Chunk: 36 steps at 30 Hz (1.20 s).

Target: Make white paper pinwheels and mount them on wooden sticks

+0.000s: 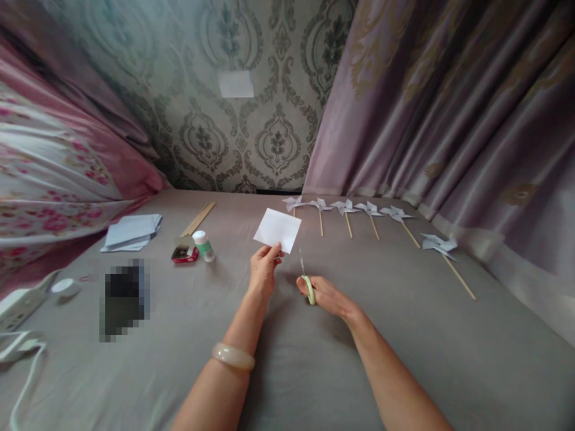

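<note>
Patterned grey wallpaper (278,140) backs the head view, with a mauve curtain (395,102) on the right and a floral cloth (49,161) on the left, both cut off by the frame. A grey sheet (404,335) covers the flat surface in front.

The left hand (264,268) pinches a white paper (278,230) near its lower edge, thumb on top; the fingers beneath are partly hidden by it. A pale bangle (233,357) circles that forearm. The right hand (329,294) has its fingers closed around the green handle of the scissors (310,290). Their thin blades stand just beside the paper, seen so nearly edge-on that I cannot tell whether they are parted.

Six pinwheels lie along the right and far side; the leftmost pinwheel (294,203) has its stick partly covered by the paper. To the left are loose sticks (197,219), a stack of paper (132,231), a white-capped bottle (205,246) and a small red box (184,255) with dark, indistinct contents. A pixelated patch (123,299) conceals whatever lies there. The power strip (22,305) runs out of frame.
</note>
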Tool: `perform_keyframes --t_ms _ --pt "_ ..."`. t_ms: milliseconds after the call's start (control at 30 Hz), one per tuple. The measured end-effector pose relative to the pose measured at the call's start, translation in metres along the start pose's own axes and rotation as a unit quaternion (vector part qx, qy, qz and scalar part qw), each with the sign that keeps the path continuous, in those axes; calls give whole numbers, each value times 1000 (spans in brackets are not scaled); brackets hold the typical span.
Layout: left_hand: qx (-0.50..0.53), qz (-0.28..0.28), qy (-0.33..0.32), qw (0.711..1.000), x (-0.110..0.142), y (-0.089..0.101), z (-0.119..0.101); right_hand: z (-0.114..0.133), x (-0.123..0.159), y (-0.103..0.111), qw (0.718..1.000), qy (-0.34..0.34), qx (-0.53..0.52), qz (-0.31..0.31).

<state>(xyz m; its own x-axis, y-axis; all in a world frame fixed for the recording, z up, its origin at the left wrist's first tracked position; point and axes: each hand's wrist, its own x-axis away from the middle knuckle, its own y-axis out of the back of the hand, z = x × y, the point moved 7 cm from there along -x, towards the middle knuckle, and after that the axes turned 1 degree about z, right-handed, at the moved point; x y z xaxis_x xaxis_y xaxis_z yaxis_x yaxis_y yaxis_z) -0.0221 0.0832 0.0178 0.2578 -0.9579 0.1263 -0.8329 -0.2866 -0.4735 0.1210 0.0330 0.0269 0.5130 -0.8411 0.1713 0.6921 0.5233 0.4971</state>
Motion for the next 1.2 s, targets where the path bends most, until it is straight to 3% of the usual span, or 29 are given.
perform_keyframes --t_ms 300,1200 --pt "-26 58 6 998 8 -16 7 -8 -1 -3 1000 -2 -2 1" --pt "-32 72 -4 997 11 -19 4 -9 -1 -1 999 -33 -20 -34"
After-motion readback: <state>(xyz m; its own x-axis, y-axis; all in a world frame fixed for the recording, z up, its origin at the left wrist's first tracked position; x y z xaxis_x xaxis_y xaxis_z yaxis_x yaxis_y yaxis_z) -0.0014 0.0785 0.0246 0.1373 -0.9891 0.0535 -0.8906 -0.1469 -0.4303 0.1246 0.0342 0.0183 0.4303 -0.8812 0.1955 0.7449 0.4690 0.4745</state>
